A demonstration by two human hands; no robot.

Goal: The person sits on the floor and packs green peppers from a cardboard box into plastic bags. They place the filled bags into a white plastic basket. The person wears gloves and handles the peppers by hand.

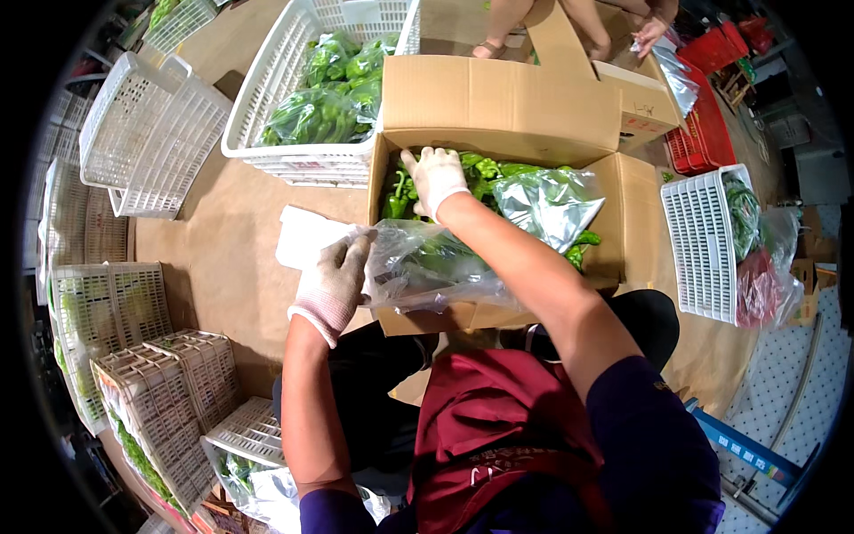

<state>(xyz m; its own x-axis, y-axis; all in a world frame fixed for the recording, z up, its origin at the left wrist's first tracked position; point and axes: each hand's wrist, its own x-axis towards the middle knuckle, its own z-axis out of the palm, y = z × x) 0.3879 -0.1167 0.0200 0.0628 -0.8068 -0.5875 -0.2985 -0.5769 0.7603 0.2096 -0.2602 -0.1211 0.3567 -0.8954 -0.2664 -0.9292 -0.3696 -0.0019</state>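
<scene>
An open cardboard box (635,213) stands before me with loose green peppers (399,200) and a clear plastic bag of green produce (550,203) inside. My gloved left hand (333,274), left of the box, grips the edge of a clear plastic bag (454,267) that stretches over the near side of the box. A white sheet or flap (307,237) lies just beyond that hand. My gloved right hand (435,177) reaches into the box's far left part and rests on the peppers, fingers spread; its palm side is hidden.
A white plastic crate (300,152) with bagged green peppers (320,110) adjoins the box at the back left. White crates (153,140) stand at the left; another crate (700,247) is at the right. Beyond the box, another person's hand (648,35) shows near a second cardboard box (640,107) and red crates (704,137).
</scene>
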